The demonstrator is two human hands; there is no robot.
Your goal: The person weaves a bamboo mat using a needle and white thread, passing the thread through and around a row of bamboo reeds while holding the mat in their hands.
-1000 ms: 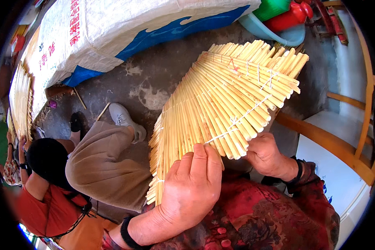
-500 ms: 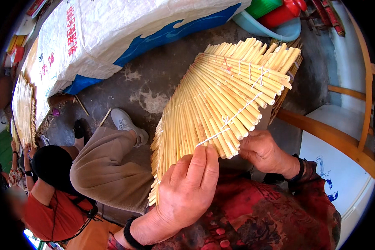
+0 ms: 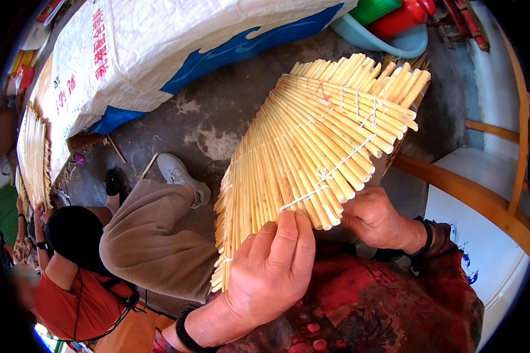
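A fan-shaped mat of pale yellow stalks (image 3: 294,141), bound by rows of white string (image 3: 347,156), slants across the space before me. My left hand (image 3: 271,259) is closed on the mat's near edge, its fingertips pressed beside the end of a string row. At the mat's near right corner, my right hand (image 3: 376,217) is closed, its fingers partly behind the stalk ends. What those fingers hold, if anything, is hidden. Along the mat's right side the cut stalk ends stick out unevenly.
A table (image 3: 123,53) under a white and blue sheet stands at the far left. Beyond the mat is a light blue basin (image 3: 365,38) holding green and red plastic items. At right is a wooden chair frame (image 3: 453,182). A person in an orange-red shirt (image 3: 79,306) sits at left.
The mat has shifted slightly to the right and toward me at its near corner, and both hands have moved a little with it. Their grips look the same.
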